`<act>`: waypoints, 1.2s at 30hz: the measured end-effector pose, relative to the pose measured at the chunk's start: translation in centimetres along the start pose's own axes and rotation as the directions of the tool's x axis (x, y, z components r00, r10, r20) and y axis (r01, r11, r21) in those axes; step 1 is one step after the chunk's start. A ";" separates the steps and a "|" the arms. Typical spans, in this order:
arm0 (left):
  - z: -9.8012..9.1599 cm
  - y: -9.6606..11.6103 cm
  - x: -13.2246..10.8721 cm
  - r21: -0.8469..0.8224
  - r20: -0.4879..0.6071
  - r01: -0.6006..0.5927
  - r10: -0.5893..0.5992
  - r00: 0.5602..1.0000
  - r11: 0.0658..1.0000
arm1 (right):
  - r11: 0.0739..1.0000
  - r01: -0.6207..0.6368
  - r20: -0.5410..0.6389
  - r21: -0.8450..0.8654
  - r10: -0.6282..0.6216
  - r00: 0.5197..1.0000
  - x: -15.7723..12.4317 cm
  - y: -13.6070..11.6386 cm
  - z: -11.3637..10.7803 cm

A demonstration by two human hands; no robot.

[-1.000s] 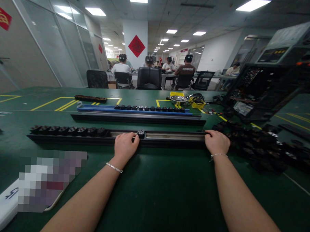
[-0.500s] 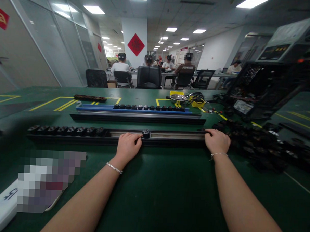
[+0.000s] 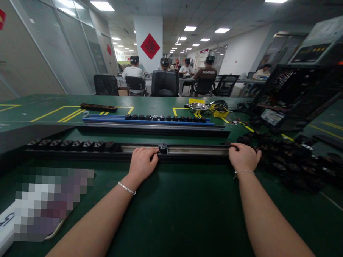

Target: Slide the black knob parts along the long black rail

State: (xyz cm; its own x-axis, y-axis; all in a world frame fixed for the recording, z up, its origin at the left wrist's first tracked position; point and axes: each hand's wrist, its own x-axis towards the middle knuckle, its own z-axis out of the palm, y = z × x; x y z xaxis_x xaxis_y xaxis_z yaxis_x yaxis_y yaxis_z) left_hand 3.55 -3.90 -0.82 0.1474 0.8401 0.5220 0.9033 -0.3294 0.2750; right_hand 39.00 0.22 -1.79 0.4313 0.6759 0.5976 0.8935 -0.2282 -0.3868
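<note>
A long black rail [image 3: 193, 150] lies across the green table in front of me. Several black socket modules [image 3: 74, 144] sit in a row in its left part. One single black module [image 3: 163, 147] sits in the rail near the middle. My left hand [image 3: 141, 163] rests against the rail with its fingertips curled at that module. My right hand [image 3: 244, 157] grips the rail's right end, fingers curled over it. Both wrists carry thin bracelets.
A second rail with a blue strip [image 3: 149, 122] and a row of modules lies behind. A heap of loose black modules [image 3: 289, 160] spreads at the right. A metal bowl [image 3: 198, 107] and yellow trays stand further back. People sit at far desks.
The single module and my left hand have slid a little to the right along the rail. My right hand has stayed on the rail's end.
</note>
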 end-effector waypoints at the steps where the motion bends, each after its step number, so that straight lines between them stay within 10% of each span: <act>1: 0.0 0.0 0.0 -0.003 0.010 -0.005 0.005 1.000 1.000 | 1.000 0.005 -0.014 0.004 -0.005 1.000 -0.1 -0.3 -0.2; 8: 0.0 0.2 0.2 0.008 0.040 0.020 -0.021 0.999 1.000 | 0.953 0.248 -0.036 0.172 -0.245 0.969 -1.3 -4.5 -0.9; 17: 0.1 0.5 0.1 0.025 0.054 0.030 -0.031 0.998 0.999 | 0.750 0.455 0.130 0.480 -0.574 0.809 -6.6 -13.1 -0.7; 23: 0.1 0.7 0.1 0.027 0.077 0.037 -0.039 0.996 0.999 | 0.823 0.392 0.308 0.410 -0.530 0.790 -8.5 -16.6 -0.6; 36: 0.3 0.8 0.0 0.023 0.089 0.014 -0.016 0.996 1.000 | 0.862 0.326 0.316 0.388 -0.457 0.832 -8.7 -17.0 -0.6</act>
State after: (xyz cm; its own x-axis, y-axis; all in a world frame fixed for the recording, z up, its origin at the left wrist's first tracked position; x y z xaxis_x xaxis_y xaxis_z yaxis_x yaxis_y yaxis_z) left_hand 4.38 -4.02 -0.81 0.1685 0.8800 0.4441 0.9141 -0.3081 0.2637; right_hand 20.09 -2.21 0.02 -0.0887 0.8877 0.4519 0.8623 0.2955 -0.4112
